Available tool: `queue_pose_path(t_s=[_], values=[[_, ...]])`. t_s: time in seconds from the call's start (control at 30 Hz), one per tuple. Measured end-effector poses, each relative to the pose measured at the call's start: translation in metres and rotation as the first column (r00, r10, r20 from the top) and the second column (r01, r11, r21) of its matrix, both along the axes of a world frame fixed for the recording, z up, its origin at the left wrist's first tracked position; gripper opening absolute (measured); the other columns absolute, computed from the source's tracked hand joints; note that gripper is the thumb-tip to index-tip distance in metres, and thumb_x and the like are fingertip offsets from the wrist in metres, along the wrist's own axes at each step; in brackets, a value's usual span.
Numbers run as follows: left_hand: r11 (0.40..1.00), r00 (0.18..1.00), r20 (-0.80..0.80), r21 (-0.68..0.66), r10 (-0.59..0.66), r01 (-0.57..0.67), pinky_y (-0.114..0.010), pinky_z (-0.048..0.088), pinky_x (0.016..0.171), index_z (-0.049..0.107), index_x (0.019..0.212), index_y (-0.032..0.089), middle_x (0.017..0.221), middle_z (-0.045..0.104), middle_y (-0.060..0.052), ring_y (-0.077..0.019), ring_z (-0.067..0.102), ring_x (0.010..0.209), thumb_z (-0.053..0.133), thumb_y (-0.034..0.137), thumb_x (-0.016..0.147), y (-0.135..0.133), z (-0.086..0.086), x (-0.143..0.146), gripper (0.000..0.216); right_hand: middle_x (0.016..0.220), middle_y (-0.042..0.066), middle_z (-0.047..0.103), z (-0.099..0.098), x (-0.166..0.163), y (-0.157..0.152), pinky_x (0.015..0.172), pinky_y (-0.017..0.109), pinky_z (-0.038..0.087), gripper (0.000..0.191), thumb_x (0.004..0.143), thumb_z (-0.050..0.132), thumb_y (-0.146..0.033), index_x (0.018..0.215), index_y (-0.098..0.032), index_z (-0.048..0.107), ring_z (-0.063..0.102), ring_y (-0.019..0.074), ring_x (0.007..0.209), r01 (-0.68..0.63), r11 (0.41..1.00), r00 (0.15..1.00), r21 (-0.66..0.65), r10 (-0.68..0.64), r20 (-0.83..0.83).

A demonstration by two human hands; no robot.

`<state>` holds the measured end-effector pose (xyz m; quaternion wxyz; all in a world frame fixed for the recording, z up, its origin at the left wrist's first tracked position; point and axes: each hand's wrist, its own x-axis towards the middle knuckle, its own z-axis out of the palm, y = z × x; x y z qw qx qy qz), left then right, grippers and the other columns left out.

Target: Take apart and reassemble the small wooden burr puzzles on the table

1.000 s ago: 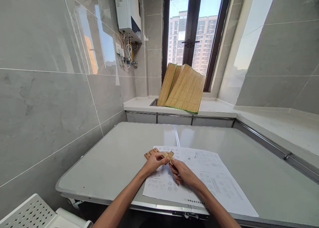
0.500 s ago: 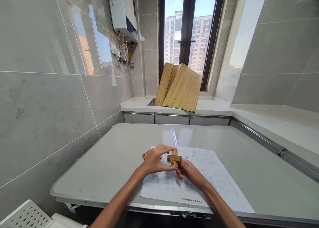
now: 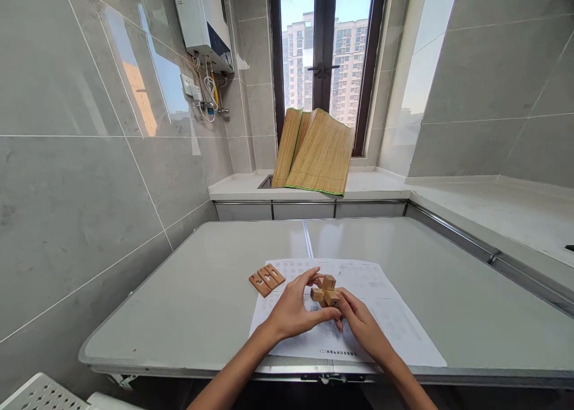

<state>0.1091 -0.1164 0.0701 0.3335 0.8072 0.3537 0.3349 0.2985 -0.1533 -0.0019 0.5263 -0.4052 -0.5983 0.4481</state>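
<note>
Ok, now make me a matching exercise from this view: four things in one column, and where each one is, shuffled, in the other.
Things
1. Bamboo mat
2. Joined wooden blocks
3. Printed sheet
4. Flat wooden pieces

Places
A. Spread flat on the table, beneath both hands
B. Side by side, at the paper's far left corner
C. Standing in front of the window
D. Between the left hand and the right hand

Right pairs: 1-C, 2-D, 3-A, 4-B
</note>
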Motion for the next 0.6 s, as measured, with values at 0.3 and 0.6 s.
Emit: queue_pose_path(t_s=[0.3,0.6], values=[[0.994,0.994,0.1,-0.102,0.046,-0.036,-0.038,0.053,0.101,0.074,0.121,0.027,0.113,0.078,-0.002,-0.0282,0.07,0.11,0.085,0.036,0.074,-0.016,-0.009,0.016,0.049,0.063,-0.003,0.05,-0.012,-0.001,-0.017,0.066,0.031,0.04,0.044,0.104,0.041,-0.059,0.08,-0.025,0.053,0.048,0.0186,0.062,0.092,0.995,0.995,0.042,-0.093,0.03],[0.958,0.957,0.279,-0.287,0.078,0.005,-0.041,0.054,0.102,0.067,0.125,0.019,0.117,0.077,-0.011,-0.0287,0.071,0.113,0.077,0.039,0.084,0.009,-0.027,0.003,0.047,0.067,0.0,0.054,-0.02,0.0,-0.02,0.06,0.032,0.044,0.051,0.097,0.046,-0.07,0.078,-0.024,0.057,0.049,0.0178,0.058,0.149,0.98,0.982,-0.132,-0.162,-0.098]])
